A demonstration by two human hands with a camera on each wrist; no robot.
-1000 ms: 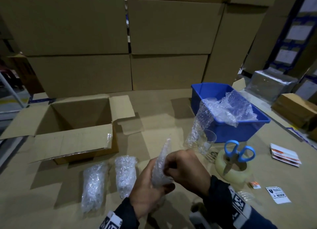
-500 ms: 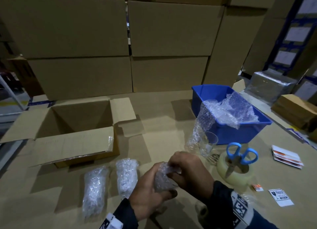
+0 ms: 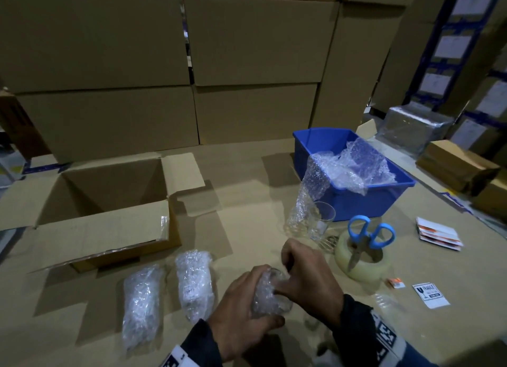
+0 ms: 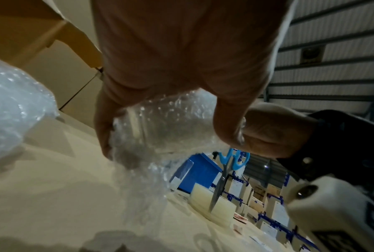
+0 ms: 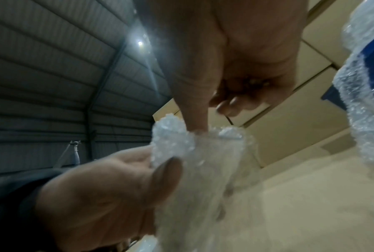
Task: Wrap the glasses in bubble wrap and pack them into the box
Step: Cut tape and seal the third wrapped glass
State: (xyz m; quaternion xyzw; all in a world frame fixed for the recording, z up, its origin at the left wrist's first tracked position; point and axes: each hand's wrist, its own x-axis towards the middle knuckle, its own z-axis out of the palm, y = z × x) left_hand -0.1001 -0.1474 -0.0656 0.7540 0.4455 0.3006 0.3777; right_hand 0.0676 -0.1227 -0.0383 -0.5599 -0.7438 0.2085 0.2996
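**Third glass in my hands, wrap being tucked at the top**

The wrapped glass sits between my two hands, just above the desk near its front edge. My left hand is curled round its body from the left and below, thumb pressed against the bubble wrap. My right hand comes over the top; from the right wrist view, one finger pokes down into the open mouth of the wrap while the others are curled above it.

Just to the left, two finished bundles lie on the desk: the nearer wrapped glass and the far-left wrapped glass, side by side and slightly apart. Beyond them stands the open box, flaps spread outward, its near flap hanging toward the bundles. The strip of desk between box and bundles is narrow; the stretch between box and blue bin is wide and bare.

To my right, a bare glass stands upright, touching a loose sheet of bubble wrap that spills out of the bin. Next to it, a tape roll with blue scissors stuck blades-down in its core. Further right lie a stack of labels and a fragile sticker. Stacked cartons wall off the desk's far side.
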